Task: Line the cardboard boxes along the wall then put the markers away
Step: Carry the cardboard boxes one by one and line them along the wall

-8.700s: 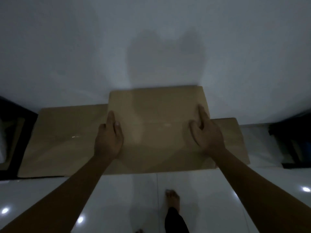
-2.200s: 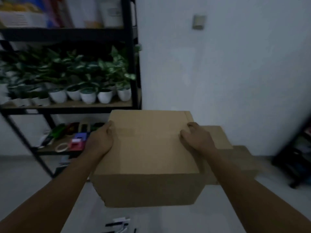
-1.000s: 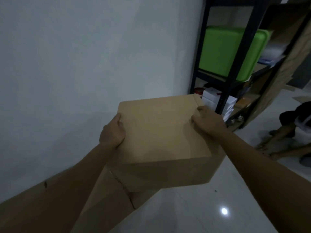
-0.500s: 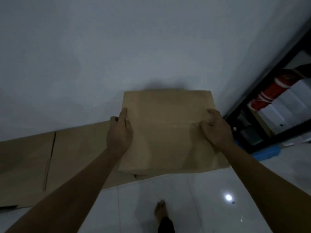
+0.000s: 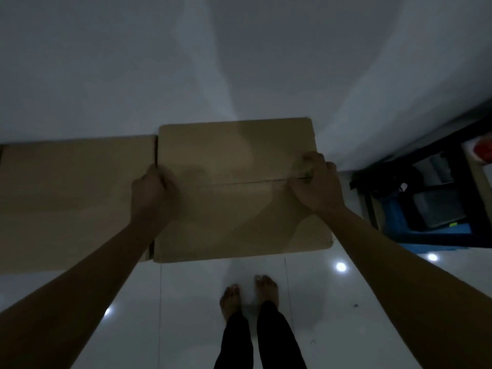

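Centrally, cardboard box (image 5: 239,190) against wall (image 5: 186,62), touching 2nd box (image 5: 74,203) at 9 o'clock. My left hand (image 5: 153,190) & right hand (image 5: 316,182) grip its side edges, fingers curled. Shelf unit (image 5: 431,198) at 3 o'clock; my feet (image 5: 249,294) at 6 o'clock.

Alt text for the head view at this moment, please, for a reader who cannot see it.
Seen from above, a person's left hand and right hand grip the sides of a closed cardboard box set against a white wall, beside another box. Bare feet stand on glossy tiles; a dark shelf sits right.
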